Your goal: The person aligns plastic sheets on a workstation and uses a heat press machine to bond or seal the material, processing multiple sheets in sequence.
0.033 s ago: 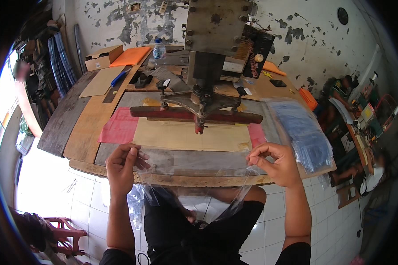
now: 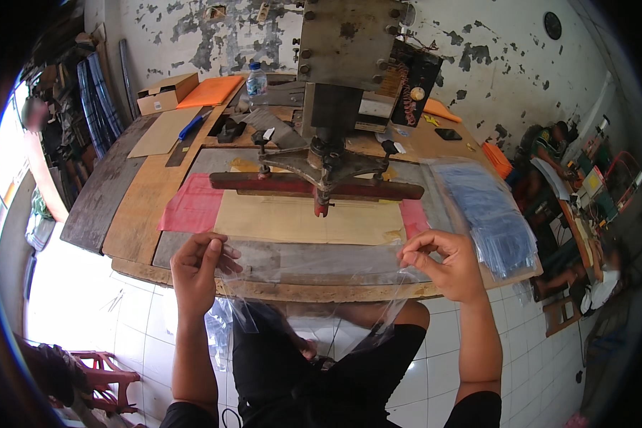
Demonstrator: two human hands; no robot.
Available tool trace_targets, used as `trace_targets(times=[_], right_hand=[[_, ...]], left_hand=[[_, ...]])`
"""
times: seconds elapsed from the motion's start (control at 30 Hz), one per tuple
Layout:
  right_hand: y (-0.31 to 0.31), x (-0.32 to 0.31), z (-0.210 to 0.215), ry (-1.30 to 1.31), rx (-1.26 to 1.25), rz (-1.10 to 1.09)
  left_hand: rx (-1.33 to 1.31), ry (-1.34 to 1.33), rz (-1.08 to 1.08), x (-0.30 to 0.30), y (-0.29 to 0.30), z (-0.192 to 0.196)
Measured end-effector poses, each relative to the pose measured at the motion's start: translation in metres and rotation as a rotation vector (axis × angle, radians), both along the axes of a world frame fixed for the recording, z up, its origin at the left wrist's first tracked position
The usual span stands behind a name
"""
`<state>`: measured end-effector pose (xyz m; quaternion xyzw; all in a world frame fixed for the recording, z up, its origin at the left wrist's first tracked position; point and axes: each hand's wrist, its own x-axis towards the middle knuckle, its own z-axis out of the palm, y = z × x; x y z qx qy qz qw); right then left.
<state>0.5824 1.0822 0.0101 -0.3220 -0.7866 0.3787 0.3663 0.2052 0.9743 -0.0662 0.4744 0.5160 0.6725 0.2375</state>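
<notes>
A clear plastic sheet (image 2: 321, 274) hangs between my hands at the front edge of the worktable. My left hand (image 2: 205, 258) pinches its left upper corner, thumb against fingers. At the other upper corner, my right hand (image 2: 435, 258) does likewise. The sheet's lower part droops over my lap. Just beyond it, a tan sheet (image 2: 299, 222) lies on the table over pink material (image 2: 192, 203). Above that stands a press machine with a long red-brown bar (image 2: 278, 185), apart from both hands.
At the right lies a stack of clear bluish plastic pieces (image 2: 488, 214). Toward the back stand a cardboard box (image 2: 165, 95), an orange packet (image 2: 210, 91), a blue cutter (image 2: 191, 128) and a water bottle (image 2: 257, 82). A person (image 2: 549, 150) sits at another bench on the right.
</notes>
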Motion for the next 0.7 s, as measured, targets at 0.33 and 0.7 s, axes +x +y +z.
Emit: trace_targets(times=[0.33,0.7], right_hand=[[0.000,0.000,0.002,0.003,0.006,-0.093],[0.010,0.005,-0.003,0.038,-0.067,-0.106]], left_hand=[[-0.034,-0.018,-0.023,0.005,-0.004,0.010],[-0.091,-0.045,-0.069,0.013,-0.003,0.022]])
